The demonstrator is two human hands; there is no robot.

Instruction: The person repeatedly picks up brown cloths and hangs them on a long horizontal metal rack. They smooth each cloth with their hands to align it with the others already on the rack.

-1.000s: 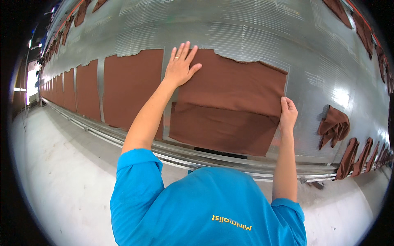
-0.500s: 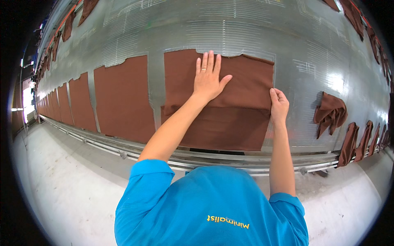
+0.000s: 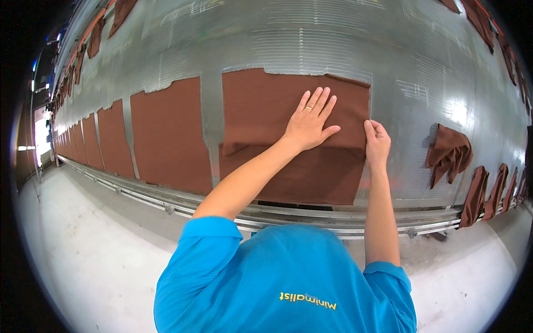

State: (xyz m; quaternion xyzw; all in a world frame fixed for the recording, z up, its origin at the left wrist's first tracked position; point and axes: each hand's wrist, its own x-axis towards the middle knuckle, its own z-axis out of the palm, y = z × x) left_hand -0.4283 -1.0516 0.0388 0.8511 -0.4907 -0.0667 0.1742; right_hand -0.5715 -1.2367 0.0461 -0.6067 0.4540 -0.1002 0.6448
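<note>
A brown fabric panel (image 3: 255, 105) lies spread on a grey table (image 3: 400, 166) marked with white lines. Across its middle runs a fold or ridge, with the lower part in shadow. My left hand (image 3: 312, 122) rests flat on the panel right of its middle, fingers spread, a ring on one finger. At the panel's right edge my right hand (image 3: 377, 140) pinches the cloth between thumb and fingers. The top right edge of the panel is slightly curled.
To the left, several brown panels (image 3: 172, 130) lie flat in a row. A crumpled brown piece (image 3: 449, 152) sits on the right, with several others draped over the table's edge. A metal rail (image 3: 183, 210) runs along the near side, above a pale floor (image 3: 100, 238).
My left hand has slid to the right and nearer across the panel, still flat. My right hand keeps its hold on the right edge.
</note>
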